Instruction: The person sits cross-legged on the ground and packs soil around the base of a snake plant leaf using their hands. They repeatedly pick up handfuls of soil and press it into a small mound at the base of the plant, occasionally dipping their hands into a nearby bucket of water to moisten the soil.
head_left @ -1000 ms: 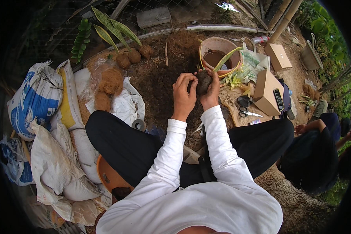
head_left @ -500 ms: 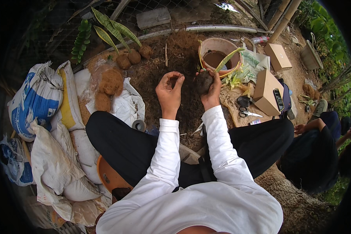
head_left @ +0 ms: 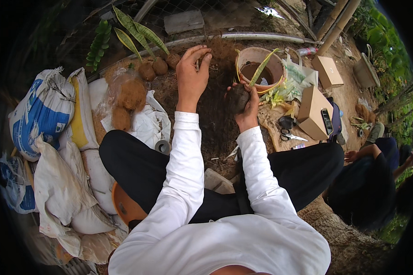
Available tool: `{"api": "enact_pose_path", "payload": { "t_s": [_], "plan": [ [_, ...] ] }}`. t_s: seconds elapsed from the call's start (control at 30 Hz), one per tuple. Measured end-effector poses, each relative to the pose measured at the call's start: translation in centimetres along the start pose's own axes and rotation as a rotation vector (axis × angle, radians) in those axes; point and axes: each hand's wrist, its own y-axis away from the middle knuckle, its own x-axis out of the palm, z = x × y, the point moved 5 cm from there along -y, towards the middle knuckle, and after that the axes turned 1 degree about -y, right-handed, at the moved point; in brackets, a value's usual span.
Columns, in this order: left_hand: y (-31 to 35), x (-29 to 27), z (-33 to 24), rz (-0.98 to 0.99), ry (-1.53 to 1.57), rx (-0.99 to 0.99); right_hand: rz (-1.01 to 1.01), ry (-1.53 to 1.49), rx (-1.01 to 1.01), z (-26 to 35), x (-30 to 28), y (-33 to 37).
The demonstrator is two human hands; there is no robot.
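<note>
So the right hand (head_left: pixel 248 109) is wrapped around a dark soil ball (head_left: pixel 237 98) with a long green-and-yellow leaf (head_left: pixel 260 68) sticking up out of it, fingers curled snug around the far side. That ball sits just this side of the round pinkish pot (head_left: pixel 259 68), almost touching its rim. The left hand (head_left: pixel 191 75) is stretched out over the soil heap (head_left: pixel 215 110), to the left of the pot, fingertips pinched together. Looks like it's nipping a bit of loose fibre or dirt, but I honestly can't tell if anything's actually in there.

Further left of the pot there are three finished balls (head_left: pixel 159 67) with striped leaves standing up, plus two lumps of brown coir (head_left: pixel 132 95) on a white sheet (head_left: pixel 144 123). To the right of the pot: cardboard boxes (head_left: pixel 313 111), scissors (head_left: pixel 290 135), some leaf cuttings. Sacks (head_left: pixel 45 114) are piled way off to the left.

My guess on progress: a few plants are already wrapped, this one's been packed with soil but isn't covered in fibre yet, and there's plenty of material left.
</note>
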Motion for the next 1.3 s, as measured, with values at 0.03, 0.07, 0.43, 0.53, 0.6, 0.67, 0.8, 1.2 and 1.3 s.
{"api": "enact_pose_path", "payload": {
  "t_s": [0.03,0.07,0.43,0.53,0.6,0.67,0.8,1.2,1.3],
  "plan": [
    [0.0,0.8,0.4,0.093,-0.006,-0.063,0.006,-0.025,-0.013,0.4,0.3,0.0],
    [1.4,1.3,0.7,0.13,0.013,-0.174,0.003,-0.024,-0.029,0.9,0.6,-0.4],
    [10.4,5.6,0.1,0.207,0.174,-0.113,-0.015,-0.022,-0.167,2.1,-0.7,-0.9],
    [10.5,5.6,0.2,0.186,0.166,-0.115,-0.033,0.031,-0.163,2.2,-0.7,-0.9],
    [9.9,5.3,0.0,0.242,0.214,-0.134,-0.034,0.029,-0.154,2.6,-0.6,-0.6],
    [9.9,5.2,0.0,0.254,0.252,-0.138,-0.044,0.006,-0.147,2.7,-0.3,-0.3],
    [10.3,5.5,-0.2,0.189,0.233,-0.085,-0.003,-0.033,-0.15,2.1,-0.2,-0.4],
    [10.6,5.9,-0.6,0.147,0.314,-0.187,0.056,0.077,-0.204,3.1,-0.3,-0.2],
    [10.4,5.9,-0.8,0.149,0.268,-0.19,0.053,0.126,-0.227,3.1,-0.4,-0.3]
  ]
}}
